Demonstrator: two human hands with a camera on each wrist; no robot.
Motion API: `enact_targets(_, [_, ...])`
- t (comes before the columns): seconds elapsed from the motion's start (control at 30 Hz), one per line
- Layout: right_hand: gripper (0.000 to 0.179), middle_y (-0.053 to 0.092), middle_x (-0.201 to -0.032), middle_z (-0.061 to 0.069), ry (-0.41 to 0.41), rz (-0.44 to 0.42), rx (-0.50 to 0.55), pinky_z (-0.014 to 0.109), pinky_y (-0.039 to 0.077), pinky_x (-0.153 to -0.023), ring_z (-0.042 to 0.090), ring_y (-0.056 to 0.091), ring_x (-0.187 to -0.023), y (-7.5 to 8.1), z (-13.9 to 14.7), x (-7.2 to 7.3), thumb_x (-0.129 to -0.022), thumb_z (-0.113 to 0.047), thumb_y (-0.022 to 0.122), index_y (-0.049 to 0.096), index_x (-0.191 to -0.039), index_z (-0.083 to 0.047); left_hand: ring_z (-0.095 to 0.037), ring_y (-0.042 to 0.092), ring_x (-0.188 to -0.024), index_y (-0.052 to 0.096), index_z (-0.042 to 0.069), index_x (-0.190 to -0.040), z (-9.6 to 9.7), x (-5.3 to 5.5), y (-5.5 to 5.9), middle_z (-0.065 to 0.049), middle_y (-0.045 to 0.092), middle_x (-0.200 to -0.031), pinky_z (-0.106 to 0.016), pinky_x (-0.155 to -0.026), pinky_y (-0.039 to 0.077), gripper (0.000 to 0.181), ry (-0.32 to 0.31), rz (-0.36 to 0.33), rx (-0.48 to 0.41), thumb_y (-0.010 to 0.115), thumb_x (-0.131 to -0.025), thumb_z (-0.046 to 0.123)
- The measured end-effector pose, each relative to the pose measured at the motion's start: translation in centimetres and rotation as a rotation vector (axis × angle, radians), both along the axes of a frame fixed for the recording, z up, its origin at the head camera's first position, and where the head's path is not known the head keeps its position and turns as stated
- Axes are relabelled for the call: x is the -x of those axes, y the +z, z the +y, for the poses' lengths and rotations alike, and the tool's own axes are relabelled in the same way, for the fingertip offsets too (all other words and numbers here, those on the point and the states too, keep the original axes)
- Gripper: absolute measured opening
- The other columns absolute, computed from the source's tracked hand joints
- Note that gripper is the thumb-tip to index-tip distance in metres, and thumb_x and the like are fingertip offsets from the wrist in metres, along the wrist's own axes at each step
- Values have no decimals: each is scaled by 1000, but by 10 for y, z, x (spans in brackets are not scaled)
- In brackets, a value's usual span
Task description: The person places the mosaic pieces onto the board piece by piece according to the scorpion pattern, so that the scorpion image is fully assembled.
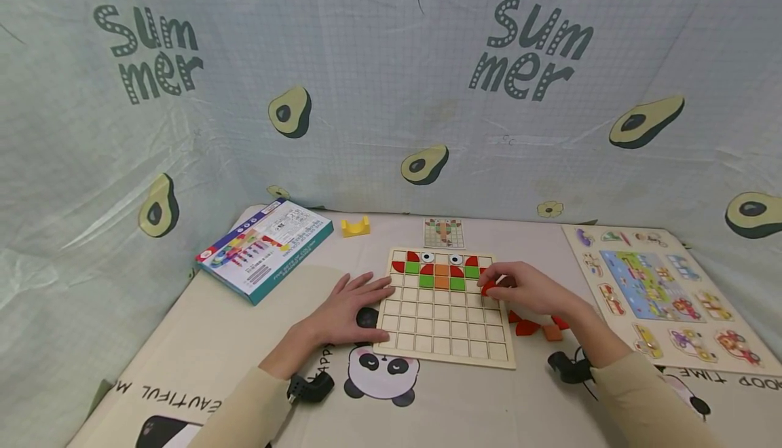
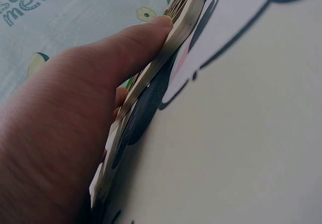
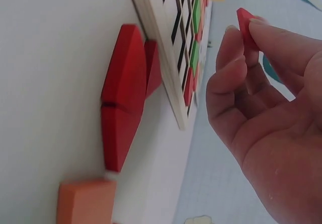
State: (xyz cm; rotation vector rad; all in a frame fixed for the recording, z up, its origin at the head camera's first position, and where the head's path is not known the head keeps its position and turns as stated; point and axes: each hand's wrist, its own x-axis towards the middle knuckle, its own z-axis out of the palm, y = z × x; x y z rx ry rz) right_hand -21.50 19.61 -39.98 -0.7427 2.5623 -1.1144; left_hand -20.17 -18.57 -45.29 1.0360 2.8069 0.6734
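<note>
A wooden grid board (image 1: 449, 329) lies flat, its upper rows partly filled with red, green and orange pieces and two eye pieces. My left hand (image 1: 351, 309) rests at the board's left edge, fingers spread, with the thumb (image 2: 143, 40) touching the rim in the left wrist view. Over the board's right side, my right hand (image 1: 525, 285) pinches a red block (image 3: 246, 26) between thumb and fingertips. Right of the board lie loose red blocks (image 3: 126, 68) and an orange square block (image 1: 552, 332). A pattern card (image 1: 444, 233) lies behind the board.
A flat box (image 1: 269, 248) lies at the back left, with a yellow arched piece (image 1: 356, 227) to its right. On the right side lies a picture puzzle board (image 1: 656, 285). A dark-edged object (image 1: 161, 431) shows at the lower left. Printed cloth walls (image 1: 366, 81) stand behind.
</note>
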Motion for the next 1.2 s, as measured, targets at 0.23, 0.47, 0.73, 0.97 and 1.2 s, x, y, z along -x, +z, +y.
enact_targets(0.23, [16, 64, -99, 2, -35, 2, 19, 32, 51, -80, 21, 59, -89, -1, -18, 5, -95, -10, 70, 66, -110, -4, -30, 16, -152, 45, 23, -154, 0, 0, 1, 3, 33, -162, -60, -119, 2, 85, 4, -1, 10, 69, -84, 64])
enact_targets(0.47, [16, 65, -98, 3, -42, -23, 47, 38, 51, -87, 21, 59, -91, -4, -35, 12, -96, -10, 70, 67, -110, -1, -31, 16, -152, 46, 23, -154, 0, -1, 2, 3, 34, -162, -61, -118, 2, 83, 4, -3, 5, 69, -85, 63])
enact_targets(0.73, [19, 67, -102, 2, -6, -3, 20, 36, 51, -85, 21, 59, -90, -6, -51, 19, -95, -7, 69, 71, -113, -3, -31, 16, -152, 46, 22, -154, 0, -1, 2, 2, 34, -162, -61, -118, 2, 83, 4, -1, 10, 69, -85, 63])
enact_targets(0.97, [15, 69, -103, 2, 54, 7, 21, 35, 52, -83, 18, 60, -90, -6, -64, 25, -95, -5, 70, 71, -109, -3, -31, 16, -152, 46, 23, -154, 0, -1, 2, 2, 34, -162, -61, -118, 2, 83, 4, -4, 12, 69, -85, 63])
enact_targets(1.2, [6, 65, -87, -2, 47, 1, 14, 34, 50, -74, 18, 56, -79, -6, -79, 26, -92, -4, 72, 69, -96, -7, -31, 17, -152, 45, 23, -154, 0, 0, 1, 2, 34, -162, -61, -118, 2, 84, 6, -3, 16, 68, -84, 64])
